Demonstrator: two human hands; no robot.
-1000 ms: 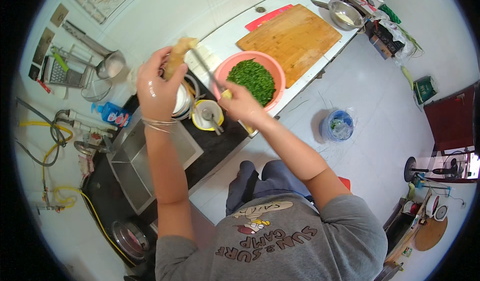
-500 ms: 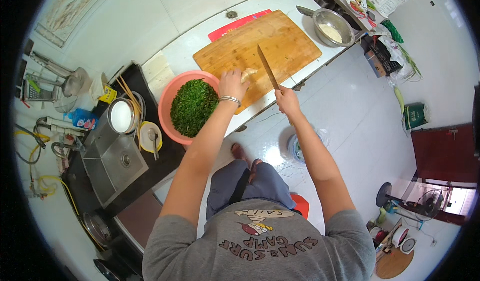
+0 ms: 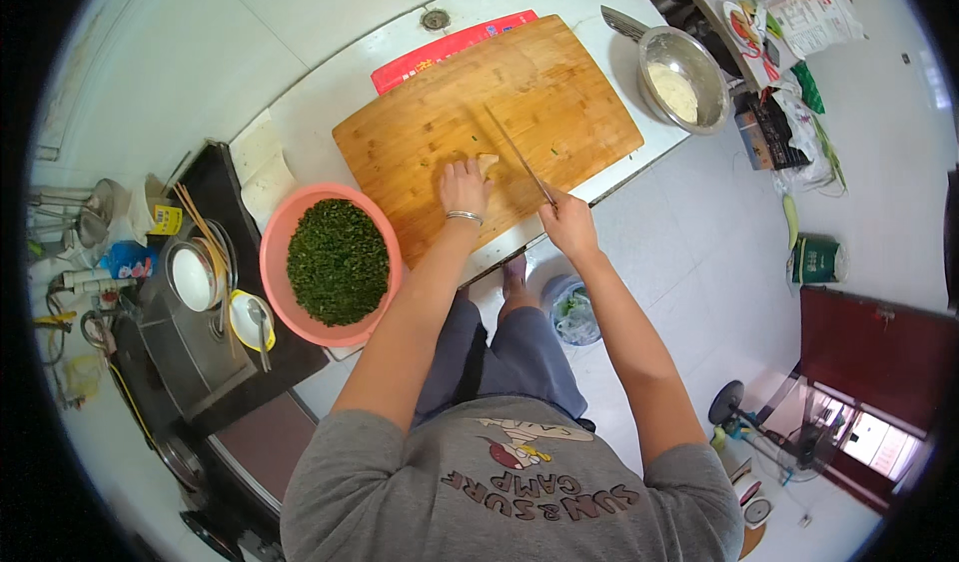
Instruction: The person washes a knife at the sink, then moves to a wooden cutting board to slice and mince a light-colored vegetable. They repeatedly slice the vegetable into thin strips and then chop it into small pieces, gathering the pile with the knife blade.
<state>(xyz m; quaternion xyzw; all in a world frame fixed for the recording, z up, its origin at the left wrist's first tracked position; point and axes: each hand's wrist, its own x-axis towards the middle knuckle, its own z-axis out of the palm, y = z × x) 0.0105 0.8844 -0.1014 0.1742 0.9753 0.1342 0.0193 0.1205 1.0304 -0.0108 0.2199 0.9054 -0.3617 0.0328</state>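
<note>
On the wooden cutting board [image 3: 420, 142], my left hand [image 3: 465, 190] presses a small pale piece of ginger [image 3: 486, 163] with bent fingers, the piece showing past the fingertips. My right hand [image 3: 568, 225] is wrapped round the handle of a kitchen knife [image 3: 514, 150]. Its long blade slants over the board just right of the ginger, seen almost edge-on, apart from it. Left of my left forearm stands a pink bowl [image 3: 273, 284] full of finely chopped greens [image 3: 338, 262]. A few green bits dot the board.
A red packet [image 3: 400, 67] lies under the board's far edge. At the far right stand a steel bowl [image 3: 712, 82] of pale flour and a dark-bladed knife [image 3: 623, 22]. To the left are chopsticks [image 3: 203, 230], a yellow-rimmed bowl [image 3: 245, 334] and a sink [image 3: 185, 357].
My left hand has brought the ginger from the board's near left edge farther onto the board and set it down. The knife has turned nearly edge-on beside it. The whole view has shifted.
</note>
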